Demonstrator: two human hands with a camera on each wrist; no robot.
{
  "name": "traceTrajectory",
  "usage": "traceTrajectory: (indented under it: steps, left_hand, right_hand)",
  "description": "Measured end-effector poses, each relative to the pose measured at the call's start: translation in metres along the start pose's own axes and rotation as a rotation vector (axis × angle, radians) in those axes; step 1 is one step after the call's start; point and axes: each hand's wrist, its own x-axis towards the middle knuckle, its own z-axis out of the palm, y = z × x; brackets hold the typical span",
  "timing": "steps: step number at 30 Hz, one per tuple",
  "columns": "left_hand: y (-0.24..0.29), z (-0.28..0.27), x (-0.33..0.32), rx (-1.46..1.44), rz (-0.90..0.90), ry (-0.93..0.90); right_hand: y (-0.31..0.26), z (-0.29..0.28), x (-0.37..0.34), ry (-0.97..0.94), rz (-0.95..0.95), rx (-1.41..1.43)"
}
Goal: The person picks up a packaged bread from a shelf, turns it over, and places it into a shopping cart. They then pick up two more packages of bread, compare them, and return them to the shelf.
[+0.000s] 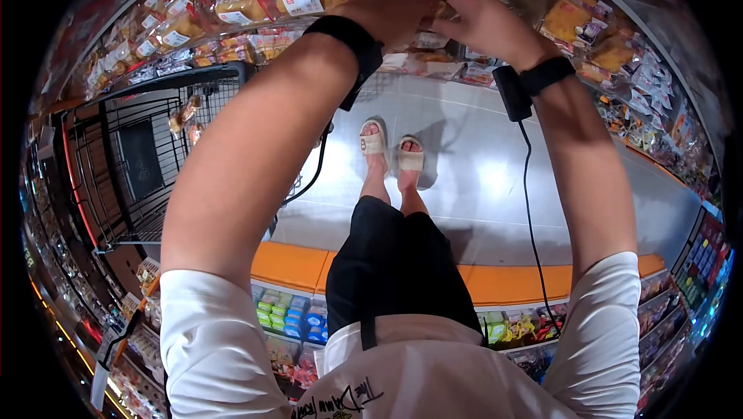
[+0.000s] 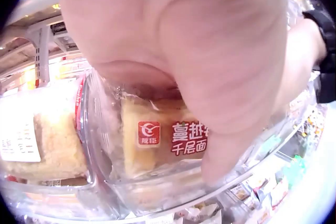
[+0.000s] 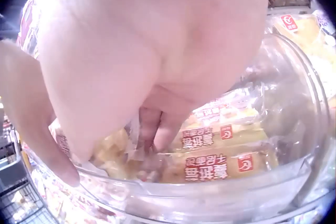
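Both hands are close together at a clear bin of wrapped bread. My left hand (image 1: 391, 9) (image 2: 210, 50) is over a bread pack with red lettering (image 2: 152, 134); its thumb points down across the pack's front, and the other fingers are hidden. From the right, my right hand (image 1: 491, 24) (image 3: 152, 50) reaches into the bin, thumb and forefinger spread apart. Its fingers (image 3: 160, 129) point down among the packs and touch a wrapper, beside a yellowish bread pack (image 3: 113, 153). Whether it grips that pack is unclear. More red-lettered packs (image 3: 220, 163) lie alongside.
The bin's clear rim (image 3: 226, 195) curves in front of the hands. White-labelled bread packs (image 1: 302, 3) fill the shelf at left. A black wire shopping cart (image 1: 139, 160) stands at the left. An orange-edged shelf (image 1: 290, 266) is behind the legs. Cables hang from both wrists.
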Motion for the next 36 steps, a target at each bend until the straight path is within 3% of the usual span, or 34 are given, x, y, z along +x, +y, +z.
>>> traceTrajectory:
  steps: [2, 5, 8, 11, 14, 16, 22, 24, 26, 28, 30, 33, 34, 36]
  left_hand:
    - [-0.005, 0.012, 0.002, -0.008, 0.083, 0.13]
    - [-0.005, -0.015, -0.001, -0.237, -0.102, -0.107]
    - [0.0, -0.035, -0.008, 0.264, -0.063, -0.161]
    - [-0.007, -0.018, -0.035, 0.179, -0.125, 0.318]
    - [0.006, -0.071, -0.105, -0.153, -0.218, 0.495]
    - [0.027, -0.091, -0.164, -0.527, -0.432, 0.386]
    - [0.076, -0.121, -0.334, -0.957, -0.609, 0.335]
    - [0.079, -0.15, -0.366, -1.142, -0.736, 0.258]
    - [0.078, -0.16, -0.391, -1.087, -0.805, 0.34]
    - [0.078, -0.166, -0.401, -1.071, -0.909, 0.432]
    - [0.077, -0.165, -0.407, -1.085, -1.004, 0.504]
    - [0.059, -0.138, -0.417, -1.217, -1.05, 0.588]
    - [0.05, -0.132, -0.423, -1.306, -1.097, 0.611]
    - [0.026, -0.103, -0.436, -1.634, -1.1, 0.84]
  right_hand:
    - [0.006, -0.001, -0.003, -0.02, 0.003, 0.037]
    - [0.002, -0.006, -0.002, 0.0, -0.02, 0.001]
    - [-0.026, -0.025, -0.004, -0.071, 0.099, -0.061]
    - [-0.034, -0.04, -0.026, 0.136, 0.008, -0.228]
    - [-0.085, -0.072, -0.072, 0.119, 0.235, -0.089]
    - [-0.114, -0.076, -0.12, 0.044, 0.323, 0.021]
    - [-0.211, -0.063, -0.192, -0.152, 0.559, 0.503]
    - [-0.236, -0.04, -0.183, -0.265, 0.507, 0.758]
    - [-0.256, -0.022, -0.164, -0.431, 0.472, 1.104]
    - [-0.28, -0.01, -0.128, -0.531, 0.377, 1.151]
    - [-0.296, 0.01, -0.096, -0.613, 0.309, 0.966]
    - [-0.331, 0.032, -0.044, -0.556, 0.276, 1.046]
    - [-0.34, 0.036, -0.031, -0.572, 0.286, 1.053]
    - [-0.357, 0.051, 0.0, -0.598, 0.304, 1.066]
